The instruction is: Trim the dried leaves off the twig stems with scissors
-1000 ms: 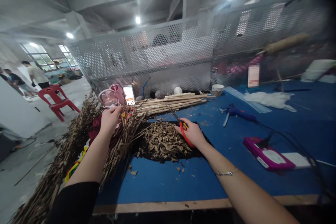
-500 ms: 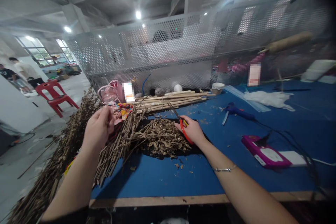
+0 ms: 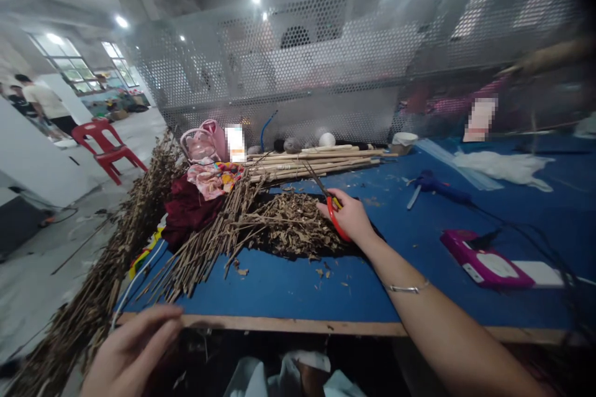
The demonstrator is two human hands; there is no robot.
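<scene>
My right hand (image 3: 351,217) is closed round the red and yellow handles of a pair of scissors (image 3: 333,216), whose blades point up and left over the table. Beneath and left of it lies a heap of dry, crumpled brown leaves (image 3: 298,223) on dark cloth. Dry stalks (image 3: 200,254) are bundled just to the left, across the heap's edge. Low at the table's front left edge is my left hand (image 3: 135,350), slightly blurred, fingers stretched forward and nothing visible in them. A tall pile of leafy dry stems (image 3: 107,267) stands beside it, left of the table.
Wooden sticks (image 3: 321,161) lie along the back, before a perforated metal screen (image 3: 261,80). A blue glue gun (image 3: 437,186) and a magenta box (image 3: 484,260) with cables sit at right. Dark red cloth (image 3: 190,211) lies left. A red chair (image 3: 107,146) and people (image 3: 46,102) are beyond.
My left hand has come down and toward me, from beside the patterned cloth to the table's front edge, and its fingers have opened. My right hand keeps the scissors over the leaves.
</scene>
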